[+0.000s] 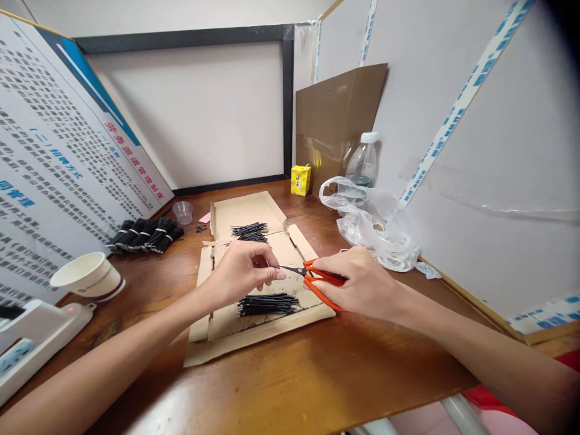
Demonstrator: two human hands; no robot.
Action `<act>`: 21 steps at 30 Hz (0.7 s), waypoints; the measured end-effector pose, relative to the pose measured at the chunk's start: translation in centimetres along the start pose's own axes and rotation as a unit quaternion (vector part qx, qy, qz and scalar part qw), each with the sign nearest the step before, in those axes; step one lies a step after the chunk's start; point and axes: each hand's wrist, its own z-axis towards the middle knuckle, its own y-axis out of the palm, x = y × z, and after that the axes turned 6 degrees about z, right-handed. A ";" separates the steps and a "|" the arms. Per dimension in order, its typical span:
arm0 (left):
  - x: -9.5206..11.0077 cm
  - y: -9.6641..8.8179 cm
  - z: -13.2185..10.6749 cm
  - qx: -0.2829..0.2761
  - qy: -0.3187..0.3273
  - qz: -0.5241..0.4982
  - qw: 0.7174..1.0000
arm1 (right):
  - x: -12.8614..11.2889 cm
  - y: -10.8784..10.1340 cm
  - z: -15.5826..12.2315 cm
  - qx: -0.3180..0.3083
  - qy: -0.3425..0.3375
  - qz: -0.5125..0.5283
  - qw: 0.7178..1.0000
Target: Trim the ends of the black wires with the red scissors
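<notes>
My right hand is closed around the orange handles of a pair of scissors. The blades point left and reach the fingertips of my left hand. Thumb and forefinger of that hand are pinched together; a thin, light line shows at the fingertips, too small to name. Below the hands, a bundle of black wire-like pieces lies on a flattened cardboard sheet. Farther back on the cardboard is another pile of black pieces, its near part close behind my left hand. Small dark bits are scattered over the cardboard.
Tied black bundles, a clear plastic cup, a paper cup and a power strip stand on the left of the wooden table. At right are a yellow box, a bottle and a plastic bag. Partition panels surround the table.
</notes>
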 end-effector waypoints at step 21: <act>-0.5 -0.8 1.2 0.075 0.082 0.242 0.964 | -0.1 -0.5 0.3 0.061 0.008 0.011 0.998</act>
